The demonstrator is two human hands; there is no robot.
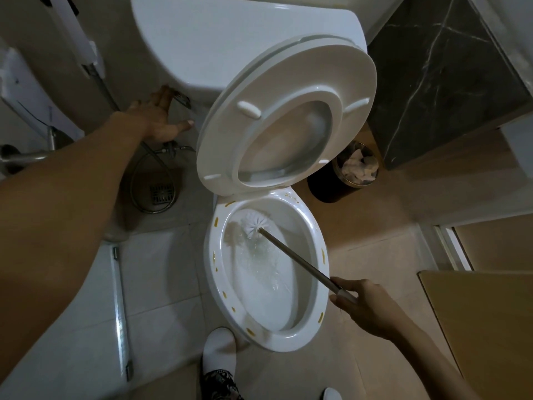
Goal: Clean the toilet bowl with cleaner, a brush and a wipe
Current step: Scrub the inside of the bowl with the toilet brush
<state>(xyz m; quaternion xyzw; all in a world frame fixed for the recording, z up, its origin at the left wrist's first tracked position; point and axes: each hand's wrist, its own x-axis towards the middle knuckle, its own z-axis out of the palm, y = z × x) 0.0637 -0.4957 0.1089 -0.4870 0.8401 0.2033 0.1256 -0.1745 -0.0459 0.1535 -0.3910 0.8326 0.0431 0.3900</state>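
The right hand (366, 304) grips the brush (297, 256) by its handle end, the shaft slanting up-left from it, white head against the inner wall of the toilet bowl (314, 226). The left hand (157, 119), fingers spread, reaches the flush lever (181, 99), partly hidden behind its fingers.

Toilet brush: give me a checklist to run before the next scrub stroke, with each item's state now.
1. Right hand grips the brush handle: ok.
2. Brush head inside the toilet bowl: ok.
3. Seat and lid raised: ok.
4. Left hand off the flush lever: not ok, fingers at it.
5. Yellow cleaner spots on the rim scrubbed away: not ok.
6. Wipe within reach: cannot tell.
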